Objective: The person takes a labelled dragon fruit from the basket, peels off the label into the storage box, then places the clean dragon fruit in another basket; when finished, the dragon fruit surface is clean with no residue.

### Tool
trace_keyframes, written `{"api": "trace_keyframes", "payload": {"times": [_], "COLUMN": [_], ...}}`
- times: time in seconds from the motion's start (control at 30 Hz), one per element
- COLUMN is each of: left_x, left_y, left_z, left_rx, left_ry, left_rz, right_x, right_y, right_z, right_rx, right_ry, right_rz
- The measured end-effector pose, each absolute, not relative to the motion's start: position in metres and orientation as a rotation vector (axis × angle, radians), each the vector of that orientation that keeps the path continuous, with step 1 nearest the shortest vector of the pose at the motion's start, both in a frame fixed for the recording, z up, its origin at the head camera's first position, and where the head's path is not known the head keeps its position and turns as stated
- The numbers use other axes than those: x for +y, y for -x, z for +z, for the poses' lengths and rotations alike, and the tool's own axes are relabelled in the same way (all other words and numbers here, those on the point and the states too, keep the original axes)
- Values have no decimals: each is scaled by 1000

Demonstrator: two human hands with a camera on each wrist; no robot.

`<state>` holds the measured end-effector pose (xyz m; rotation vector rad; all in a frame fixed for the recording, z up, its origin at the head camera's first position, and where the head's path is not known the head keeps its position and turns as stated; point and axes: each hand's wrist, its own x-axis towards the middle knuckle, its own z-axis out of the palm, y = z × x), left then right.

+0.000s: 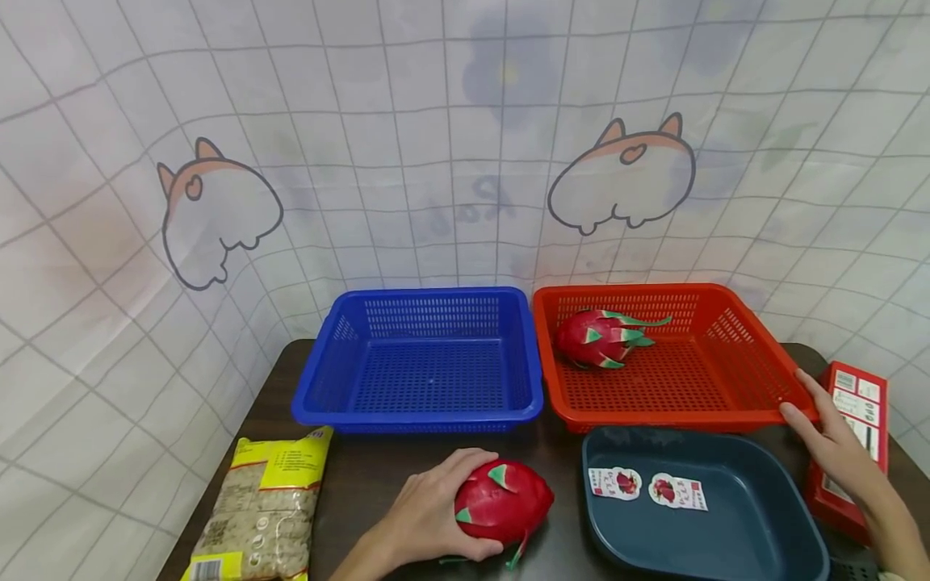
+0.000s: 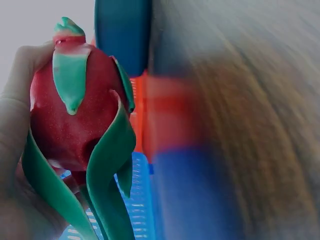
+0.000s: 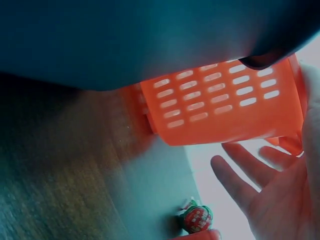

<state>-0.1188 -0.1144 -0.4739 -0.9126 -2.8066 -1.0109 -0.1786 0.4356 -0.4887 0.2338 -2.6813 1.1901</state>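
My left hand (image 1: 439, 512) grips a red dragon fruit (image 1: 508, 500) with green scales, held at the front middle of the table. In the left wrist view its long green leaves hang past the palm, and the fruit (image 2: 75, 115) covers some of the fingers. At the red basket's (image 1: 737, 415) front right corner, my right hand (image 1: 835, 436) touches the rim. Its fingers (image 3: 245, 167) look spread and fairly straight in the right wrist view. A second dragon fruit (image 1: 599, 337) lies inside that basket, on its left side.
Left of the red basket stands a blue basket (image 1: 417, 420). A dark blue tray (image 1: 726, 557) with two fruit stickers (image 1: 679, 492) sits in front of the red one. A yellow packaged bag (image 1: 272, 508) lies at left; a red box (image 1: 857, 411) is beside my right hand.
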Motion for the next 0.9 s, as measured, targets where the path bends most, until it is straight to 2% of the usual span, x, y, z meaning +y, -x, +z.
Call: {"api": "trace_keyframes", "payload": {"times": [0.47,0.9], "left_x": [-98,-95], "left_y": [96,92], "left_z": [-447,-429], "left_rx": [-2596,-2550], "left_ry": [830,794], "left_rz": [-1116,-1214], "right_x": [441,434], "right_y": [178,179], "right_z": [-487,-487], "right_rx": [-2626,-2674], "right_ry": [-281,-235], "right_rz": [1209,1204]}}
